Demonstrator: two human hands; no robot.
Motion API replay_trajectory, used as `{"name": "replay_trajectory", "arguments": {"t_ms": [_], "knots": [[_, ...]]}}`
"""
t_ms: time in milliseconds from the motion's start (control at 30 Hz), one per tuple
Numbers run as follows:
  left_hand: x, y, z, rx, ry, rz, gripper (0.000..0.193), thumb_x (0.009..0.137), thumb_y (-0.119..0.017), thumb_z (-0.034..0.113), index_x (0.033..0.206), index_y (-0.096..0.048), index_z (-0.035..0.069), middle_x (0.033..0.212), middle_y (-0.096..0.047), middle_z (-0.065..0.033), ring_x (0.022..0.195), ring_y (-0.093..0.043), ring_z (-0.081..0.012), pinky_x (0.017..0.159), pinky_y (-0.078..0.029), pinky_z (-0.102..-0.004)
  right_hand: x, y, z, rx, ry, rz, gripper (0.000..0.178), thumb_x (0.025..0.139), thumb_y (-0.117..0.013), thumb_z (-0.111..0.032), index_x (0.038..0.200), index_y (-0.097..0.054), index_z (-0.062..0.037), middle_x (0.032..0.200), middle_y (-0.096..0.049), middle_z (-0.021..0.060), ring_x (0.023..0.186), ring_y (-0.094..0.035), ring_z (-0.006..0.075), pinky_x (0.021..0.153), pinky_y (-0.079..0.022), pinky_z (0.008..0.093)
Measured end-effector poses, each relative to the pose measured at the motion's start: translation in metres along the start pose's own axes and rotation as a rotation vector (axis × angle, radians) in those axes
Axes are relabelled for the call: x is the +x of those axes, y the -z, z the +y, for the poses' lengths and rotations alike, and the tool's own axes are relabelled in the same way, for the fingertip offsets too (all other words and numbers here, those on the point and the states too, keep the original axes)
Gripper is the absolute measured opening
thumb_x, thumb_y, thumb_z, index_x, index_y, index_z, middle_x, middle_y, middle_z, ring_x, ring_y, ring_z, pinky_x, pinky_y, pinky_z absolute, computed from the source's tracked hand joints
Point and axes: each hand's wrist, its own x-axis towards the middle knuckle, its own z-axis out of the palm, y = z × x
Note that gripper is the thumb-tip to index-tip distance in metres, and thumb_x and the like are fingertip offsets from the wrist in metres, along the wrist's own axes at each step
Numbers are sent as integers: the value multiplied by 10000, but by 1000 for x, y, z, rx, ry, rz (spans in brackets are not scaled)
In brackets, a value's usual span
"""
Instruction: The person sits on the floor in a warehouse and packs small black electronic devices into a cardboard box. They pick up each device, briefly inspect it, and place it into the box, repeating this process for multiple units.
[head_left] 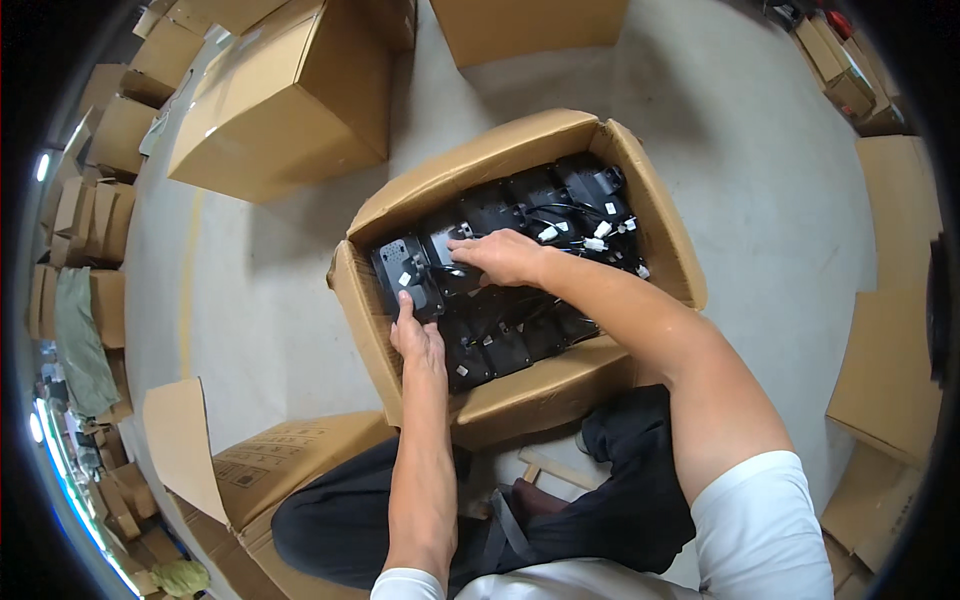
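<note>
An uncovered cardboard box (520, 400) holds several black plastic units with dark cables and small white connectors (597, 243). My left hand (418, 338) grips the near end of the leftmost black plastic unit (398, 252), thumb on top; its other fingers are partly hidden beneath. This unit has a grid of small holes and a white label. My right hand (510, 257) reaches across the box from the right. Its outstretched fingers touch the neighbouring black unit (437, 246), and its thumb side is partly hidden.
A large closed carton (280, 130) stands beyond the box to the left, another carton (530, 30) at the far side. By my left leg lies an opened carton (270, 460) with raised flaps. Stacked cartons (890, 370) line the right; more boxes (90, 220) line the left.
</note>
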Motion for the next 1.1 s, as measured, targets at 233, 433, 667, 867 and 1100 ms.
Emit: {"name": "replay_trajectory", "arguments": {"t_ms": [233, 433, 667, 867, 1100], "knots": [[31, -14, -1, -72, 117, 126, 492, 955, -746, 249, 1284, -541, -55, 1239, -652, -164, 1015, -693, -298, 835, -608, -505, 8, -2, -3, -21, 6, 5, 688, 750, -833, -132, 1370, -539, -86, 1586, -425, 117, 1176, -637, 370, 955, -553, 449], [26, 3, -2, 1, 160, 57, 607, 954, -745, 297, 1355, -455, -53, 1259, -640, -173, 1036, -688, -311, 860, -608, -521, 31, 46, -40, 70, -178, -65, 531, 808, -732, -102, 1313, -567, -95, 1233, -678, 204, 1080, -665, 396, 898, -543, 503], [5, -11, 11, 219, 275, 112, 512, 964, -716, 347, 1245, -544, -45, 1138, -669, -171, 942, -691, -289, 763, -582, -441, 5, 64, 20, -736, -6, 165, 229, 907, -554, -115, 1115, -629, -54, 1028, -679, 105, 1125, -633, 288, 1015, -453, 426], [-24, -51, 53, 172, 25, -40, 408, 907, -683, 173, 1176, -601, -123, 1099, -675, -200, 926, -666, -284, 768, -548, -465, 18, 129, -37, -586, -44, 305, 194, 868, -556, -45, 1014, -683, -34, 1098, -693, 149, 1129, -623, 322, 1034, -443, 449], [-149, -114, 312, 698, -542, -443, 373, 911, -709, 235, 1111, -677, -79, 994, -695, -118, 926, -654, -216, 821, -541, -386, 19, 172, -130, -594, -144, -102, 241, 952, -610, -235, 985, -699, -14, 1027, -702, 208, 1054, -652, 375, 979, -503, 484]]}}
